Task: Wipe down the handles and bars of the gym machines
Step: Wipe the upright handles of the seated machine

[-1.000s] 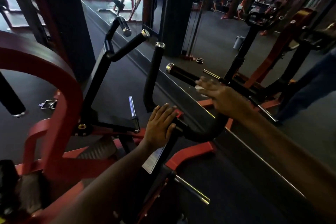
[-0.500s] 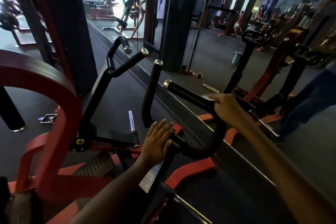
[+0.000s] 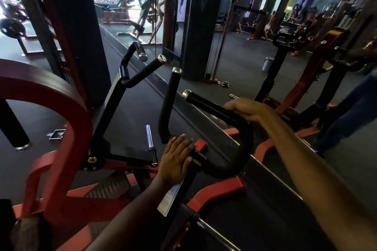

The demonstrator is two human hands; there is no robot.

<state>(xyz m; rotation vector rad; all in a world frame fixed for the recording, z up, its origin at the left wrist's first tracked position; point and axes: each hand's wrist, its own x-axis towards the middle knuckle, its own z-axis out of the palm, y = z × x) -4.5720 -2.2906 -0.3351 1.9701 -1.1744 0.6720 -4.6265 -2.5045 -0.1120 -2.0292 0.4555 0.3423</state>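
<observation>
Now the right hand (image 3: 247, 110) fingers curl round the black handle (image 3: 212, 108), while the left hand (image 3: 175, 159) fingers lie flat, slightly spread, on its base.

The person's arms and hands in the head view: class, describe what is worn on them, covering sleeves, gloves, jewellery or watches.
Both forearms are bare as far as the frame shows: no sleeve reaches into view. The left hand and right hand wear no gloves. No watch, bracelet or ring shows on either, though the dim light could hide small items.

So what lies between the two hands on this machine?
In the head view, the curved black handle bar runs from the left hand up to the right hand.
</observation>
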